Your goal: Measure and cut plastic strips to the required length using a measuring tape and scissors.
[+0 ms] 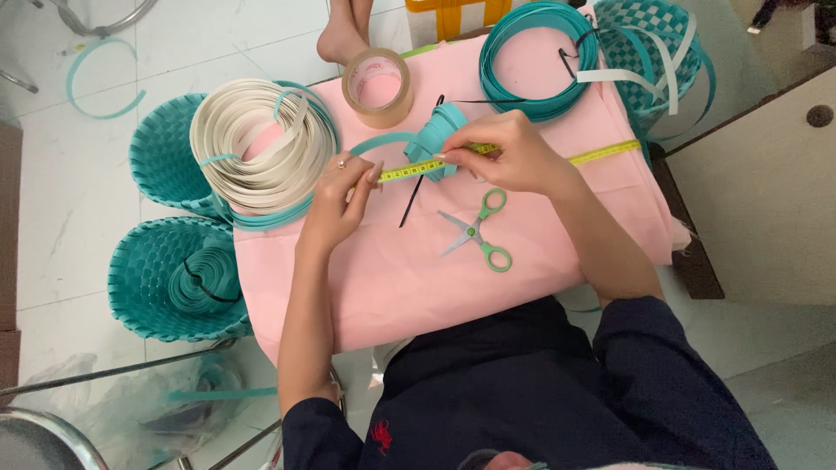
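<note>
My left hand (341,198) pinches the left end of a yellow measuring tape (601,154) against the pink cloth-covered table (392,278). My right hand (509,155) presses the tape down further right and holds a small bundle of teal plastic strap (433,139), whose free end curves left toward my left hand. A black cable tie (411,206) lies under the tape. Green-handled scissors (477,231) lie open just below my right hand.
A white strap coil (257,144) sits at the table's left, a teal strap coil (538,61) at the back, a roll of brown tape (377,87) between them. Woven teal baskets stand left (165,157), lower left (148,287) and back right (649,43). Another person's bare feet (344,35) rest beyond the table.
</note>
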